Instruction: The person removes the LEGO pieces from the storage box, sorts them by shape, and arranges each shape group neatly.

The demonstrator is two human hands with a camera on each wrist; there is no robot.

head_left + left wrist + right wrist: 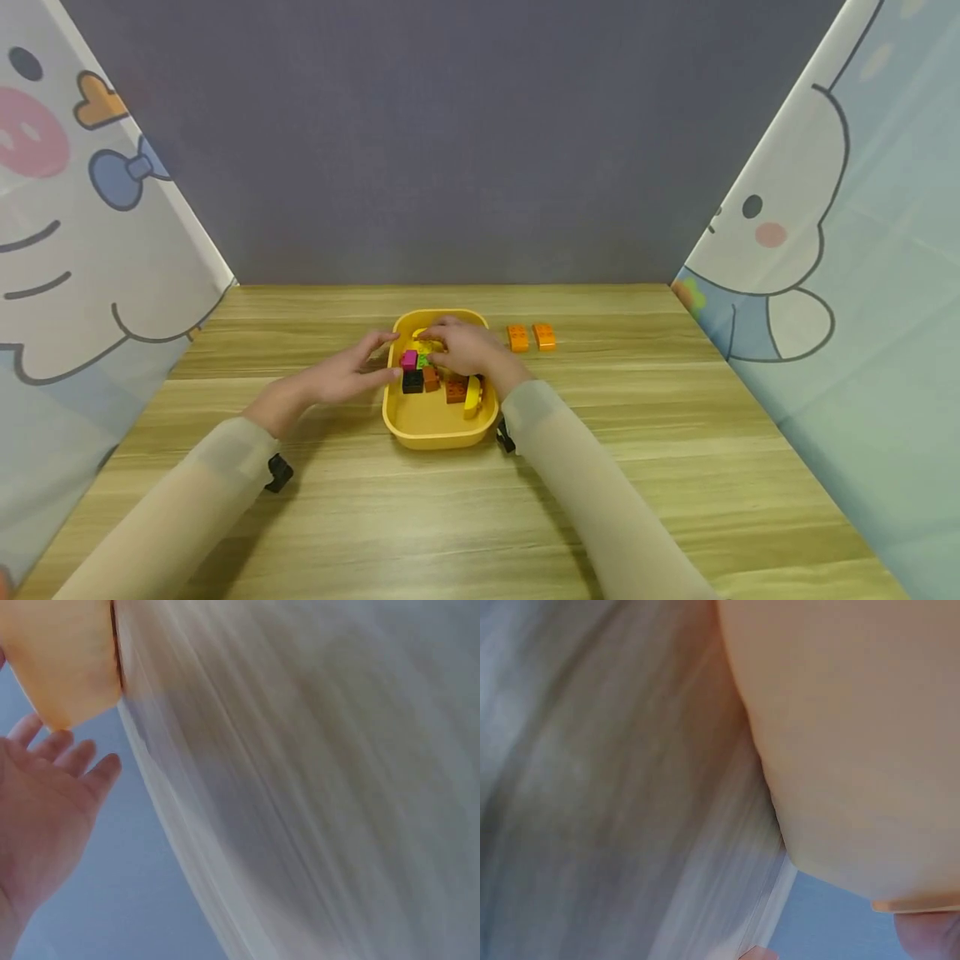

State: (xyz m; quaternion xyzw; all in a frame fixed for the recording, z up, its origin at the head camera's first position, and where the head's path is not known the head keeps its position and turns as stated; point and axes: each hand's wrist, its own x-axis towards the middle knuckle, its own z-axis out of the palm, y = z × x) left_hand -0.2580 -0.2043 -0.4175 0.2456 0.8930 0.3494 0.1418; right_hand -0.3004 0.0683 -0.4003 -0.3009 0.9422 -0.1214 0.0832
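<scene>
A yellow plastic bin [431, 435] stands on the table with several toy building bricks inside. My left hand [341, 379] is at its left rim, fingers spread and holding nothing; the left wrist view shows those fingertips right by the bin's wall [67, 652]. Over the right rim reaches my right hand [468, 348], its thumb and fingers parted above yellow and green bricks [423, 361]. Around them lie a pink brick [409, 359], a black brick [413, 382], a brown brick [456, 390] and a curved yellow piece [472, 397]. The bin's wall [855, 750] hides most of the right hand in the right wrist view.
Two orange bricks lie on the table to the right of the bin, one nearer [517, 337] and one farther out [544, 337]. A dark grey panel [450, 150] rises behind the wooden table [360, 517]. Cartoon-printed cloth [847, 400] hangs on both sides.
</scene>
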